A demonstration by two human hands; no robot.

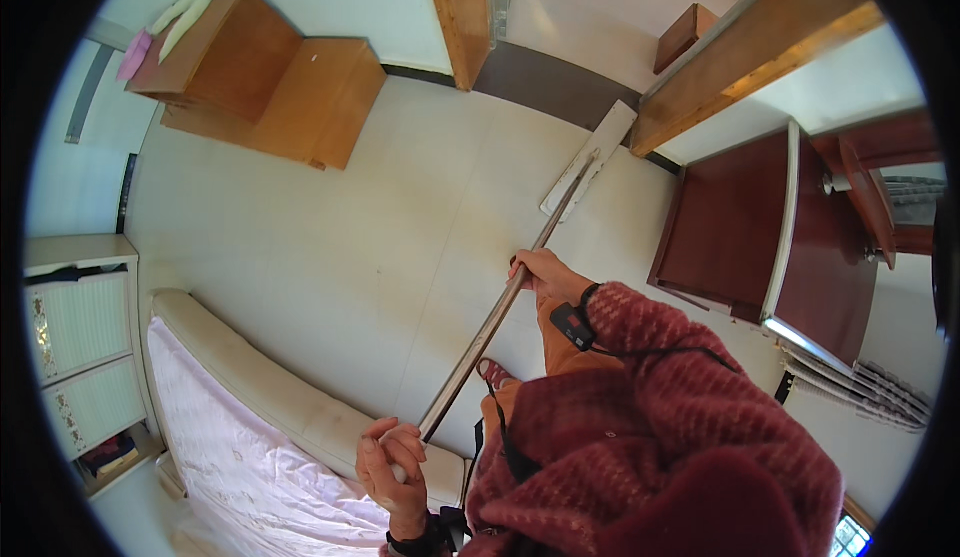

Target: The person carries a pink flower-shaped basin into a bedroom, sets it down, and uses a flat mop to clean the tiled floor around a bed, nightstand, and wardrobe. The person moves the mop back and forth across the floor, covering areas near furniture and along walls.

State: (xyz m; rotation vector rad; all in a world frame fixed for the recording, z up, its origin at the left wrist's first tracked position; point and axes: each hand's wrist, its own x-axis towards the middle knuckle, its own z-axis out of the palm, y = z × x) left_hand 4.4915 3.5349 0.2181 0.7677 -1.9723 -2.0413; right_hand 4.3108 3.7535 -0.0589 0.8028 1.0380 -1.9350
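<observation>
At near left, we see our left hand (pixel 392 465) curled around the top of a metal mop handle (pixel 475 348); farther right, our right hand (pixel 543 271) wraps its middle; beyond, the flat mop head (pixel 608 139) rests on pale floor (pixel 300 207).

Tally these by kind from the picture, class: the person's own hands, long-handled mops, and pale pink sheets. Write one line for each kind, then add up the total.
Hands: 2 (left hand, right hand)
Long-handled mops: 1 (flat-headed mop, held in both hands)
Pale pink sheets: 1 (pale pink sheet, at the lower left)
Total: 4
</observation>
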